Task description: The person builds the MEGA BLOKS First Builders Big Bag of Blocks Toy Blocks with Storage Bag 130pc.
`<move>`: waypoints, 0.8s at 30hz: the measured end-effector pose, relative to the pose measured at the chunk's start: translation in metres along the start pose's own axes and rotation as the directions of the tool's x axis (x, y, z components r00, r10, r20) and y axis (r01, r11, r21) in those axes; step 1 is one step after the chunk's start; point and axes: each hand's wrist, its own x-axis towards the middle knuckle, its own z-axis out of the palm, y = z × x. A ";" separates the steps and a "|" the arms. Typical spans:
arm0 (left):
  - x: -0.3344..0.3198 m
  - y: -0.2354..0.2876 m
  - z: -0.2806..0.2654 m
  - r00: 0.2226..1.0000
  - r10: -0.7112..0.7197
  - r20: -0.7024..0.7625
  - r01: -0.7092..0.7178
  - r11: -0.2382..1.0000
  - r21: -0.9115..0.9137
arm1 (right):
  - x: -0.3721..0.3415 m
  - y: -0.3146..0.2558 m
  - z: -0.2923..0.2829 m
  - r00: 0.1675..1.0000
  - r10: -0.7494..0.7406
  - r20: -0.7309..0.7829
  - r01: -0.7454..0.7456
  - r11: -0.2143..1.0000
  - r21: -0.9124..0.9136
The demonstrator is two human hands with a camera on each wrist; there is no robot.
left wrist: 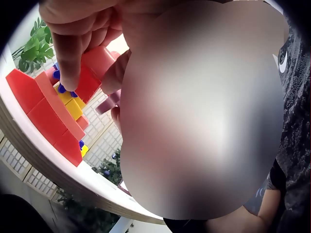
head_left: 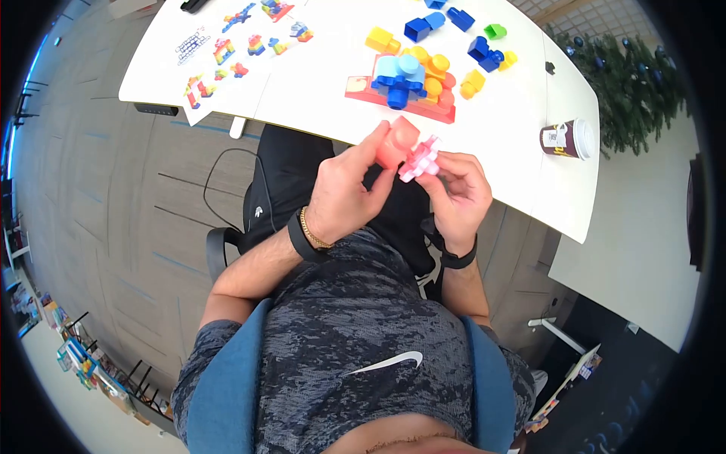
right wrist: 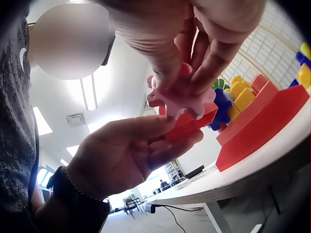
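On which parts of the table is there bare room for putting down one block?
Two bare patches: between the printed pictures and the red base, and between that base and the paper cup. Crowded: beyond the base, among loose blue blocks.

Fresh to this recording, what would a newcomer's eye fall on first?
Probably the pink gear pinched in the right hand, close beside the red block that the left hand grips, at the near edge of the white table. Next, the bright blue-and-yellow build on its red base, just beyond the hands. The dark cup toward the table's right edge also stands out.
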 end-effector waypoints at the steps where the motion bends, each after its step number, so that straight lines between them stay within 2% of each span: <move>1: -0.001 0.000 0.002 0.998 -0.059 -0.004 0.058 0.998 -0.024 | 0.000 0.001 0.001 1.000 0.001 0.005 -0.001 0.998 0.066; 6: -0.004 0.000 0.006 0.999 -0.026 -0.044 0.026 1.000 -0.013 | -0.002 0.005 0.001 1.000 0.023 0.001 -0.023 0.996 0.082; 11: -0.003 0.005 0.005 0.998 0.055 0.015 -0.057 0.990 0.130 | -0.006 0.008 -0.004 1.000 0.017 0.007 -0.018 0.997 0.075; 15: -0.001 0.002 0.008 0.996 0.091 0.000 -0.091 0.990 0.109 | -0.007 0.009 -0.004 1.000 0.024 -0.009 -0.023 0.995 0.097; 18: -0.002 0.001 0.004 0.998 0.055 0.034 -0.058 0.995 0.080 | -0.008 0.009 -0.003 0.999 0.043 -0.017 -0.040 0.988 0.152; 21: -0.005 0.001 0.001 0.994 0.052 0.098 -0.063 0.991 0.114 | -0.010 0.006 -0.002 0.998 0.059 0.001 -0.059 0.995 0.074; 24: -0.006 0.001 -0.003 0.982 0.038 0.187 -0.051 0.997 0.063 | -0.010 0.005 -0.004 0.999 0.028 -0.031 -0.027 0.999 0.039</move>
